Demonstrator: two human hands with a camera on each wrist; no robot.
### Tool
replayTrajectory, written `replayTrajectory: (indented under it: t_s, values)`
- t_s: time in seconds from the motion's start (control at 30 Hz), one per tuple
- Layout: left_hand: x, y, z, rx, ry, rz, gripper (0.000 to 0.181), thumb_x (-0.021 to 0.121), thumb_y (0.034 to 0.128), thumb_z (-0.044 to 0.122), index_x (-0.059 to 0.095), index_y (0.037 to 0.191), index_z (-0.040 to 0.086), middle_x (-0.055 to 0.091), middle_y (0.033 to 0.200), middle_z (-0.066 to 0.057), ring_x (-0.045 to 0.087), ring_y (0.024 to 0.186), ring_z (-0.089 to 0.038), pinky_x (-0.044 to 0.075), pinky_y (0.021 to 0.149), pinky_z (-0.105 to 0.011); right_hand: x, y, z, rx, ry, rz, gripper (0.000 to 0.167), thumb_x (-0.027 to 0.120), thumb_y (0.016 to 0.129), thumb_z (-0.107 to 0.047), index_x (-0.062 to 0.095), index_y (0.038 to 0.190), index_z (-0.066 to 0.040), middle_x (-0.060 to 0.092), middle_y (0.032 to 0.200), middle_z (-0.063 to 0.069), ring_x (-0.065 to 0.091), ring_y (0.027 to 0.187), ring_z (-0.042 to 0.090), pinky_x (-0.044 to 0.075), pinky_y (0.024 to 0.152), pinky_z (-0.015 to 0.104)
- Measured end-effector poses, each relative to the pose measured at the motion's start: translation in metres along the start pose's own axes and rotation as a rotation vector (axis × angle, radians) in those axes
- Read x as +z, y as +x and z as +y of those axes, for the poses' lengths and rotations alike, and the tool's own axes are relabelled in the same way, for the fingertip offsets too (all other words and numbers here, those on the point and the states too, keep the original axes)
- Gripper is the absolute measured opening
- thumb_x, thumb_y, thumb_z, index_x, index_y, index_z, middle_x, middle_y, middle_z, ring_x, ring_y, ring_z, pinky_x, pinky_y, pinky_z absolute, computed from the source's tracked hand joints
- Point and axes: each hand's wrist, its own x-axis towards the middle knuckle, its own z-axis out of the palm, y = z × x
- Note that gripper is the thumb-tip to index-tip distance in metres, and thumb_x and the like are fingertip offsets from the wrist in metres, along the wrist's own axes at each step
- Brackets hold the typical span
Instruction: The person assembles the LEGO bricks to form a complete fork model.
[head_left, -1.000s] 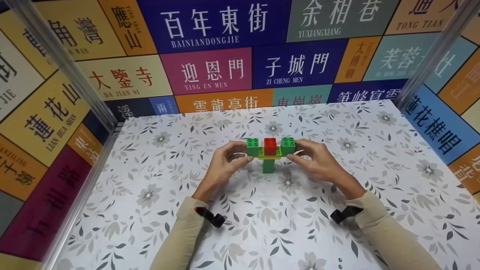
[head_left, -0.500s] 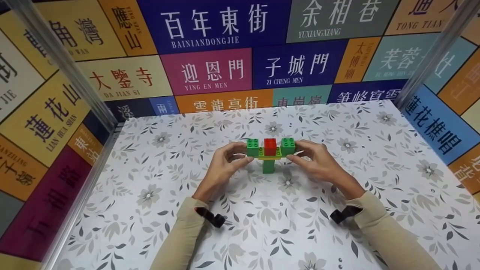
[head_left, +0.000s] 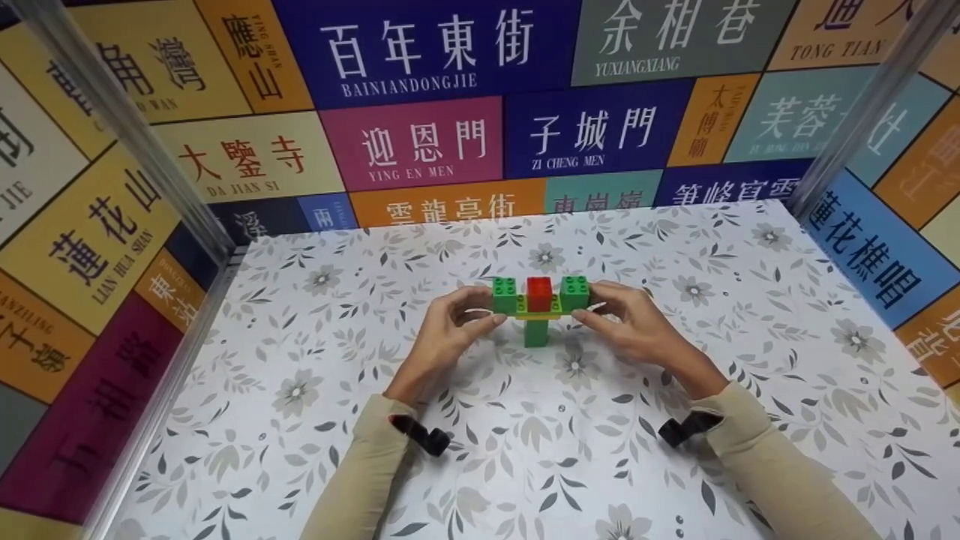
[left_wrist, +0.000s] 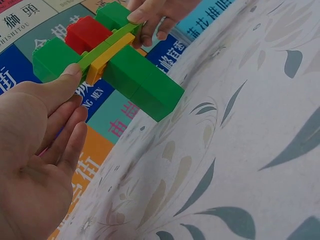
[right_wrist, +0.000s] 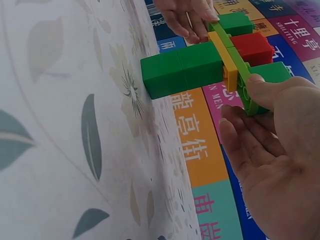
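Observation:
A T-shaped toy-brick build stands upright in the middle of the head view, on or just above the table. Its green column point(left_wrist: 142, 82), two bricks high, carries a yellow plate point(right_wrist: 225, 60) and a wider lime-green layer point(right_wrist: 240, 72). Along the top sit a red brick point(head_left: 539, 294) in the centre, a green brick point(head_left: 504, 295) at the left end and another green brick point(head_left: 575, 293) at the right end. My left hand point(head_left: 453, 322) pinches the left end, thumb towards me. The right hand point(head_left: 634, 324) pinches the right end likewise. Some fingertips are hidden behind the bricks.
A white cloth point(head_left: 540, 480) with grey flowers and leaves covers the table. Behind it rises a wall point(head_left: 427, 142) of coloured panels with Chinese lettering. Clear corner posts point(head_left: 154, 142) stand at the sides. Small black wrist cameras point(head_left: 430, 436) sit at both sleeve cuffs.

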Motion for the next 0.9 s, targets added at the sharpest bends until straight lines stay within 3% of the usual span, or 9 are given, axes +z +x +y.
replayTrajectory:
  t_s: [0.2,0.37,0.63,0.9]
  values:
    - [0.0009,0.0003,-0.0005,-0.020,-0.037,-0.006,0.047,0.090,0.0901,0.022,0.072,0.133,0.015,0.074,0.132,-0.006,0.069,0.127,-0.030,0.060,0.106,-0.036,0.0005,-0.0003,0.0017,0.006,0.007,0.003,0.037,0.076,0.103,-0.018,0.072,0.138,-0.008,0.077,0.127,0.006,0.074,0.112,0.025,0.062,0.102,0.031]
    - [0.0003,0.0006,-0.0012,-0.001,-0.008,-0.002,0.046,0.090,0.0901,0.024,0.073,0.131,0.016,0.075,0.132,-0.005,0.070,0.126,-0.026,0.058,0.109,-0.036,0.0008,0.0001,0.0015,0.005,0.007,0.002,0.038,0.076,0.102,-0.017,0.071,0.139,-0.008,0.076,0.129,0.007,0.075,0.114,0.025,0.063,0.102,0.035]
    - [-0.0016,0.0015,-0.0035,0.031,0.026,0.003,0.043,0.090,0.0905,0.023,0.075,0.129,0.013,0.076,0.128,-0.006,0.071,0.122,-0.024,0.056,0.113,-0.040,0.0008,-0.0001,0.0002,-0.001,-0.040,0.014,0.035,0.075,0.103,-0.017,0.072,0.136,-0.006,0.077,0.127,0.008,0.075,0.114,0.026,0.062,0.100,0.029]
    - [-0.0022,0.0011,-0.0029,0.023,0.032,0.004,0.044,0.091,0.0894,0.023,0.074,0.129,0.014,0.076,0.129,-0.005,0.072,0.121,-0.024,0.057,0.112,-0.039,0.0004,-0.0005,-0.0001,0.007,-0.040,0.012,0.036,0.075,0.103,-0.017,0.071,0.138,-0.006,0.076,0.128,0.008,0.075,0.114,0.026,0.062,0.101,0.031]
